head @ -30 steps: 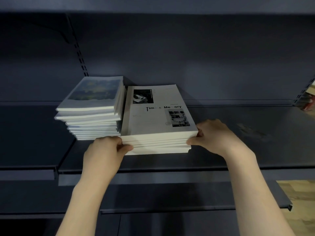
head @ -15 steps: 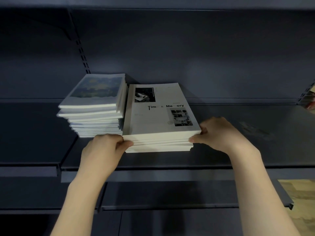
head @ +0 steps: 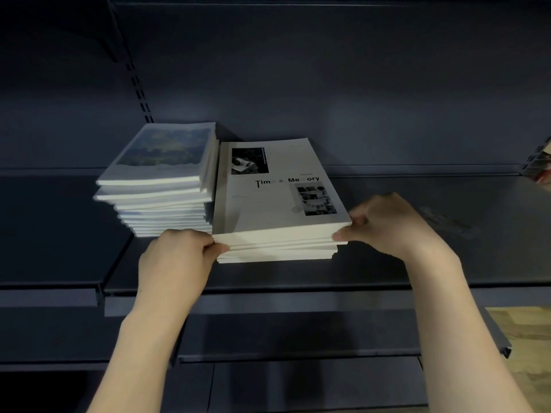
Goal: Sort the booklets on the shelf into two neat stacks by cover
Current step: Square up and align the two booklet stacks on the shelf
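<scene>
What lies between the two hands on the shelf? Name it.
In the head view, the white-cover stack topped by the Time & Memory booklet fills the stretch; the left hand and right hand pinch its front corners.

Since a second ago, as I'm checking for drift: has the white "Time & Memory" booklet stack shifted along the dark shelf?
No: the white booklet stack still has its front left corner beside the front of the taller blue-cover booklet stack.

Dark blue-grey metal shelving (head: 447, 272) with a plain back panel (head: 328, 70) – dimly lit, brighter toward the middle. Slotted upright (head: 140, 93) and a bracket at upper left. Lower shelf edge (head: 298, 356) beneath. Pale wooden floor (head: 527, 347) at lower right – something reddish, unclear, at the far right edge.
</scene>
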A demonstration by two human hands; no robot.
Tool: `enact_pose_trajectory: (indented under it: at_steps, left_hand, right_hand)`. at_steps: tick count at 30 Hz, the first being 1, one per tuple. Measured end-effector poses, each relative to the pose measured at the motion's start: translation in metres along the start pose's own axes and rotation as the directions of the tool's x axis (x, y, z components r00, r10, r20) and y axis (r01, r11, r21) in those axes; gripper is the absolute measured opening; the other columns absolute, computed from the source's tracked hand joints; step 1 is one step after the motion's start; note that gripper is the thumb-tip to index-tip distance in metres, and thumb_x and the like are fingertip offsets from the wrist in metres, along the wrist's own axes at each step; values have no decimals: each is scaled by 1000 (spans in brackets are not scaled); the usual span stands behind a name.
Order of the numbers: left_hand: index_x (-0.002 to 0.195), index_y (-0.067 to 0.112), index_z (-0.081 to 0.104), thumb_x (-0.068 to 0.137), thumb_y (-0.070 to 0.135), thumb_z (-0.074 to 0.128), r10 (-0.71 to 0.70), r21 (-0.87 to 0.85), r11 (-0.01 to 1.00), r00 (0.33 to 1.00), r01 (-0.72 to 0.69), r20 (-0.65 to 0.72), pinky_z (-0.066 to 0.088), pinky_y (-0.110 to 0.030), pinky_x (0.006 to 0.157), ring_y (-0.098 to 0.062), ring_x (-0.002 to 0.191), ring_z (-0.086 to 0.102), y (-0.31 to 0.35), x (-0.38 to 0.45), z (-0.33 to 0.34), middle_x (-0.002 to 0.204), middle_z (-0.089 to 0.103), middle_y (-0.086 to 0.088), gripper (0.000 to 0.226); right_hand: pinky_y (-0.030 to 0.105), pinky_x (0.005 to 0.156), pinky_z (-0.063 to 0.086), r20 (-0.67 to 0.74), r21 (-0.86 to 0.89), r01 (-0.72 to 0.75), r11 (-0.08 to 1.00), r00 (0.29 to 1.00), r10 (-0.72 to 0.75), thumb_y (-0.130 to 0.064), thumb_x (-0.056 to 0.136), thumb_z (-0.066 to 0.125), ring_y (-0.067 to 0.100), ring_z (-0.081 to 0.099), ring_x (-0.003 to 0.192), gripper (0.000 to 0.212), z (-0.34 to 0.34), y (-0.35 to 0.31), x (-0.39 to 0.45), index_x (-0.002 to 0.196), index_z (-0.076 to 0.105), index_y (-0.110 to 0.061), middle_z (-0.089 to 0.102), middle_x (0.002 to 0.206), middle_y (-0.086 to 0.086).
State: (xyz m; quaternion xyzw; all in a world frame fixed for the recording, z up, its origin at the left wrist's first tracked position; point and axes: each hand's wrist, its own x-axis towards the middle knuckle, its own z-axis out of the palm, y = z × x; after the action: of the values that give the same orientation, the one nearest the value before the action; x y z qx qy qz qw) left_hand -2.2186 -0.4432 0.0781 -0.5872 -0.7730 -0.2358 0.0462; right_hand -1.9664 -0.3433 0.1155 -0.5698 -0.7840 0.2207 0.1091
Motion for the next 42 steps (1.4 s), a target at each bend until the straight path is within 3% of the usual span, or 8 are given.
enact_pose_trajectory:
  at_steps: [5, 8, 13, 20, 24, 34, 38, 42]
  left_hand:
    - [67, 24, 70, 82, 41, 66, -45, -133, 990, 999, 43, -6, 38, -27, 52, -24, 62, 56, -4, -2, 2, 57, 58, 3, 23]
    - [54, 25, 59, 78, 38, 71, -105, -321, 940, 993, 117, 52, 35, -25, 54, -17, 57, 51, -8, -1, 9, 54, 55, 7, 30]
    - [65, 11, 73, 75, 31, 75, -191, -502, 836, 975, 221, 111, 34, -21, 54, -10, 53, 47, -7, 0, 13, 51, 59, 5, 23]
    - [55, 8, 61, 79, 43, 68, -101, -211, 969, 987, 127, 128, 35, -27, 53, -25, 57, 52, -5, 10, 5, 52, 54, -6, 43]
    - [69, 16, 67, 82, 48, 62, -51, -14, 999, 996, 52, 75, 38, -27, 54, -25, 70, 58, 3, 6, 5, 68, 62, -4, 35]
    - [70, 18, 74, 77, 39, 72, -32, -203, 979, 998, 22, -45, 47, -32, 55, -26, 63, 60, -5, -3, 15, 63, 68, -2, 22]
    - [58, 15, 67, 78, 38, 71, -27, -185, 983, 998, 17, -52, 33, -27, 50, -26, 54, 48, -3, -4, 15, 46, 49, 5, 30]
    - [60, 14, 69, 77, 37, 72, -39, -192, 981, 997, 25, -70, 38, -28, 49, -26, 52, 50, -5, -4, 17, 46, 51, 3, 29]
  right_hand:
    - [22, 60, 44, 6, 45, -17, 999, 1000, 16, -33, 80, 72, 11, 60, 72, 15, 5, 2, -2, 79, 70, -19, 64, 72, -7]
    - [21, 48, 28, 1, 7, -38, 999, 999, 38, -37, 82, 70, 8, 46, 56, 39, 12, 1, -4, 60, 47, -14, 48, 59, -7]
    - [17, 44, 25, -50, 20, -24, 1000, 998, 25, -38, 81, 71, 5, 41, 51, 45, 12, 1, -6, 53, 46, -13, 44, 52, -9]
    - [14, 46, 28, -37, 69, -10, 998, 999, 12, -35, 82, 71, 1, 46, 55, 34, 15, 2, -7, 57, 54, -19, 50, 57, -11]
    - [20, 51, 36, -14, 53, -9, 999, 1000, 9, -36, 77, 75, 10, 57, 68, 28, 17, 3, -6, 71, 61, -12, 61, 73, -3]
    - [13, 46, 29, -69, 49, 26, 998, 997, -22, -35, 78, 74, 3, 52, 57, 27, 12, 6, -8, 57, 63, -21, 56, 55, -12]
    - [14, 45, 27, -95, 23, 28, 999, 995, -26, -39, 78, 73, 1, 46, 52, 36, 14, 7, -7, 49, 55, -30, 51, 41, -16]
    - [19, 52, 33, -106, 15, 28, 999, 994, -27, -44, 79, 70, 8, 53, 60, 26, 18, 11, -6, 60, 67, -26, 59, 56, -8]
